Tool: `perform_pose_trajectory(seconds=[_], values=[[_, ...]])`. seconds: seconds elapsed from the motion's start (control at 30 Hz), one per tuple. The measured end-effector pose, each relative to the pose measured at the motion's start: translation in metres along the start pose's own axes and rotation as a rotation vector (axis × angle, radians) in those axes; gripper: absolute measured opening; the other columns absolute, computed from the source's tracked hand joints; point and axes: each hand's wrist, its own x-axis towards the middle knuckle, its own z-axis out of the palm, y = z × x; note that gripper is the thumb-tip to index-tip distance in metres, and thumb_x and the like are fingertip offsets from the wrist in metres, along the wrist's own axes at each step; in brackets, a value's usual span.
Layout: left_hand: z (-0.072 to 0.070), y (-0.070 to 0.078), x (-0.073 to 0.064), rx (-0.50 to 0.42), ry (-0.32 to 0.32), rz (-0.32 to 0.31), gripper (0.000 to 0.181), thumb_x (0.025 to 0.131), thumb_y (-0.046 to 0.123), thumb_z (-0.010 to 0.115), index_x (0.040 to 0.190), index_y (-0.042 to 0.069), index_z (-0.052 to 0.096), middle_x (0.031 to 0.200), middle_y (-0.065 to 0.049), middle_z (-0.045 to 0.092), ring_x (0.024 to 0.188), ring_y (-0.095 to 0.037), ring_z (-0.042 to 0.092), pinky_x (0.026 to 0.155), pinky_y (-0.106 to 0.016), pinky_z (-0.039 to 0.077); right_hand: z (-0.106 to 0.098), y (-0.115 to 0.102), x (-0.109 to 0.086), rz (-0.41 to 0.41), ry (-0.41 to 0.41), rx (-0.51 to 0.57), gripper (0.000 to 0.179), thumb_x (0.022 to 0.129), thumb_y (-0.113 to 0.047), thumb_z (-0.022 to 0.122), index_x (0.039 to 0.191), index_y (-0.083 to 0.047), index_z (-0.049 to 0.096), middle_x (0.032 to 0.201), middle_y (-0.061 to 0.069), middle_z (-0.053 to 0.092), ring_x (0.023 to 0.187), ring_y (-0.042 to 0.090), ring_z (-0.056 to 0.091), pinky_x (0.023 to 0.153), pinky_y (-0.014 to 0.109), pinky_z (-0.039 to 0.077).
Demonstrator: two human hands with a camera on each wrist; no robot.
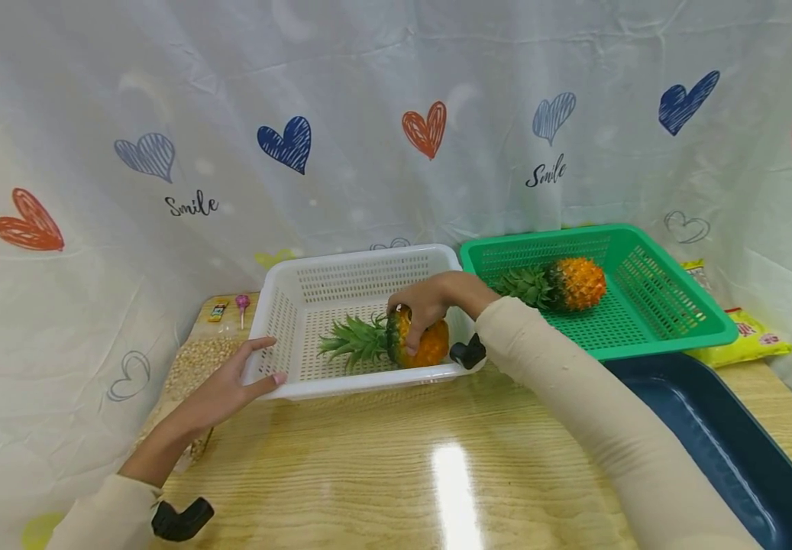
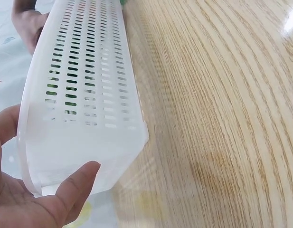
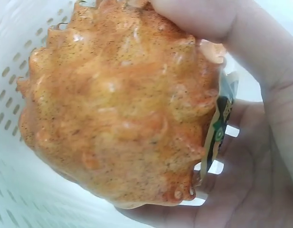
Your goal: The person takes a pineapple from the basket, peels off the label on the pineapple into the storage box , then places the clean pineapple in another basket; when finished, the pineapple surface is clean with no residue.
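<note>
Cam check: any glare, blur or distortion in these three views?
Head: a bright glare streak on the wooden table, a thinner highlight on the dark blue tray; left wrist: a washed-out reflection at upper right, wood grain bowed, possibly lens distortion; right wrist: the pineapple fills much of the frame, white basket behind looks soft and pale.

- There's "Smile" (image 1: 192, 204), black script on the curtain (image 1: 368, 198), up and left of the white basket (image 1: 368, 380)!
- And "Smile" again (image 1: 545, 172), up and right of it!
- Inside the basket, the pineapple's (image 3: 113, 104) tag (image 3: 217, 135): print too small.
- Right of the basket, a yellow bag (image 1: 746, 340): lettering unreadable!
</note>
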Motion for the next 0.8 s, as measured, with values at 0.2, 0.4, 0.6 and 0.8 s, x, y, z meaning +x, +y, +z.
perform_pose_trajectory(seconds=[0.2, 0.4, 0.6, 0.8], values=[[0.001, 0.0, 0.0, 0.013, -0.001, -0.007, 0.079, 0.099, 0.041, 0.063, 0.158, 0.009, 0.021, 0.148, -0.029, 0.044, 0.127, -0.04, 0.055, 0.097, -0.052, 0.046, -0.004, -0.005, -0.012, -0.042, 0.075, 0.003, 0.093, 0.082, -0.045, 0.081, 0.156, -0.018, 0.034, 0.154, 0.007, 0.041, 0.138, 0.027, 0.045, 0.106, 0.046, 0.045], [0.0, -0.001, 0.0, 0.022, 0.004, -0.011, 0.08, 0.099, 0.042, 0.063, 0.158, 0.01, 0.02, 0.148, -0.029, 0.043, 0.127, -0.04, 0.055, 0.096, -0.05, 0.047, -0.008, -0.009, -0.023, -0.076, 0.122, 0.012, 0.092, 0.081, -0.045, 0.081, 0.156, -0.018, 0.034, 0.153, 0.006, 0.042, 0.135, 0.026, 0.046, 0.104, 0.045, 0.047], [0.0, -0.001, 0.002, 0.03, 0.008, -0.009, 0.079, 0.099, 0.043, 0.063, 0.158, 0.011, 0.021, 0.149, -0.029, 0.043, 0.129, -0.041, 0.052, 0.098, -0.051, 0.046, -0.012, -0.007, -0.035, -0.096, 0.145, 0.029, 0.091, 0.081, -0.049, 0.081, 0.154, -0.018, 0.036, 0.153, 0.007, 0.042, 0.136, 0.027, 0.045, 0.104, 0.046, 0.047], [-0.001, -0.001, 0.001, 0.038, -0.004, -0.006, 0.079, 0.099, 0.043, 0.062, 0.158, 0.011, 0.02, 0.149, -0.028, 0.042, 0.13, -0.041, 0.052, 0.097, -0.052, 0.046, -0.011, -0.005, -0.045, -0.109, 0.169, 0.031, 0.089, 0.081, -0.049, 0.08, 0.153, -0.016, 0.038, 0.153, 0.007, 0.043, 0.135, 0.025, 0.046, 0.103, 0.044, 0.048]])
